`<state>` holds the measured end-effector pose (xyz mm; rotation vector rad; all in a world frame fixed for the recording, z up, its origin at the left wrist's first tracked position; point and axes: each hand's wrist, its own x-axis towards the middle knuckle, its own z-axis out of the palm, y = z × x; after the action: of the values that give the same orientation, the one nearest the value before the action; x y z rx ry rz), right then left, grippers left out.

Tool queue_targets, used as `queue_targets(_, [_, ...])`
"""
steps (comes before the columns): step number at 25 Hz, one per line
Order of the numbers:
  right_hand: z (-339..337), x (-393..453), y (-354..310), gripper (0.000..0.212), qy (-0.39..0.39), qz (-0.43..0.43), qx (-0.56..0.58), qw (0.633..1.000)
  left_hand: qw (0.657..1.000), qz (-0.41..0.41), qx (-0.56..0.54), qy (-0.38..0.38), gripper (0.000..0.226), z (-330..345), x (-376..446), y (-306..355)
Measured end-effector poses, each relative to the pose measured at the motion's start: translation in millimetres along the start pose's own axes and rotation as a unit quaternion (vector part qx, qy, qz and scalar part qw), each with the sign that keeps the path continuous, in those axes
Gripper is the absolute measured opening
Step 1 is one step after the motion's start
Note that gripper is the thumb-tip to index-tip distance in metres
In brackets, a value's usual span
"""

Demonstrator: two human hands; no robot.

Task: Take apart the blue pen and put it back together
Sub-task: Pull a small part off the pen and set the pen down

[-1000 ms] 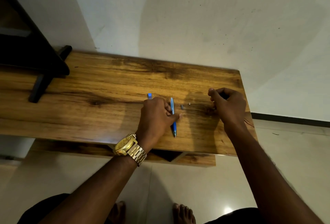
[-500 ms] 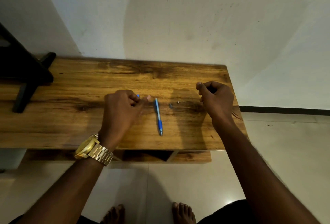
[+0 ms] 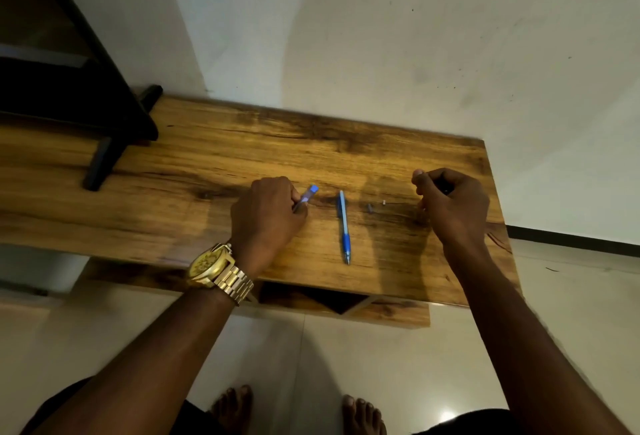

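The blue pen lies in pieces on the wooden table (image 3: 194, 171). Its blue front half (image 3: 344, 226), with grip and tip, rests alone between my hands, tip toward me. My left hand (image 3: 268, 214), with a gold watch on the wrist, pinches the clear rear barrel (image 3: 308, 195) with its blue end cap, tilted up off the wood. A small dark piece (image 3: 370, 207) and a tiny white piece (image 3: 383, 202) lie to the right of the front half. My right hand (image 3: 452, 204) rests curled on the table beyond them. What its fingers hide I cannot make out.
A black stand (image 3: 104, 143) sits on the table's far left. A white wall runs behind the table. The table's right edge is just past my right hand. Pale floor tiles and my bare feet (image 3: 363, 414) show below the front edge.
My left hand moved left, away from the blue front half, and now grips the clear rear barrel. The right hand has stayed curled in place.
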<state>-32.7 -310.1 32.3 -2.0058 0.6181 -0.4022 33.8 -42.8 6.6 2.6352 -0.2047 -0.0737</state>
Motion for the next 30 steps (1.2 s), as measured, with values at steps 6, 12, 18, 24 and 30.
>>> queue_targets(6, [10,-5,-6,0.023,-0.006,-0.023,-0.006,1.0,0.999,0.011,-0.043,-0.013,0.015,-1,0,-9])
queue_targets(12, [19,-13,-18,0.016,-0.1,-0.024,0.115,0.988,0.941,0.017,-0.331,-0.068,0.012,-7,-4,6])
queue_targets(18, [29,-18,-20,0.016,-0.203,-0.053,0.141,0.968,0.927,0.069,-0.354,-0.105,0.012,-3,-20,11])
queue_targets(24, [23,-12,-11,0.011,-0.238,-0.091,0.136,0.957,0.928,0.077,-0.346,-0.11,0.014,3,-16,12])
queue_targets(30, [21,-10,-13,0.009,-0.201,-0.093,0.174,0.959,0.925,0.073,-0.357,-0.109,0.014,4,-13,16])
